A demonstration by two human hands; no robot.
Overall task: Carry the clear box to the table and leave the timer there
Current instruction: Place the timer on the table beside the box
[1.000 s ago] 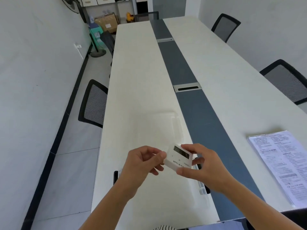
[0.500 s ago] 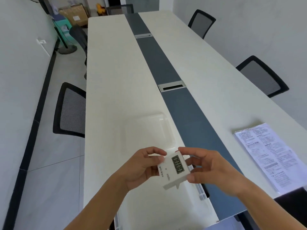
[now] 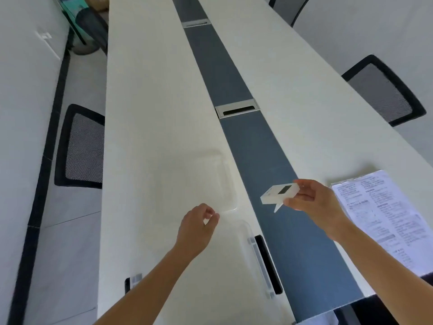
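Observation:
A small white timer (image 3: 278,193) with a dark display and a fold-out stand is held in my right hand (image 3: 311,202) above the table's dark centre strip (image 3: 234,73). My left hand (image 3: 198,227) hovers over the clear box (image 3: 236,259), fingers loosely curled, holding nothing. The clear box rests open on the near end of the long white table (image 3: 150,113), with black latches on its sides. Its clear lid (image 3: 210,181) lies flat on the table just beyond it.
A plastic-sleeved printed sheet (image 3: 384,216) lies on the table at the right. Black mesh chairs stand at the left (image 3: 80,146) and at the right (image 3: 384,90). A metal cable port (image 3: 237,108) sits in the centre strip.
My left hand has let go of the timer and dropped back over the box. My right hand has carried the timer to the right, over the dark strip. The camera has tilted down.

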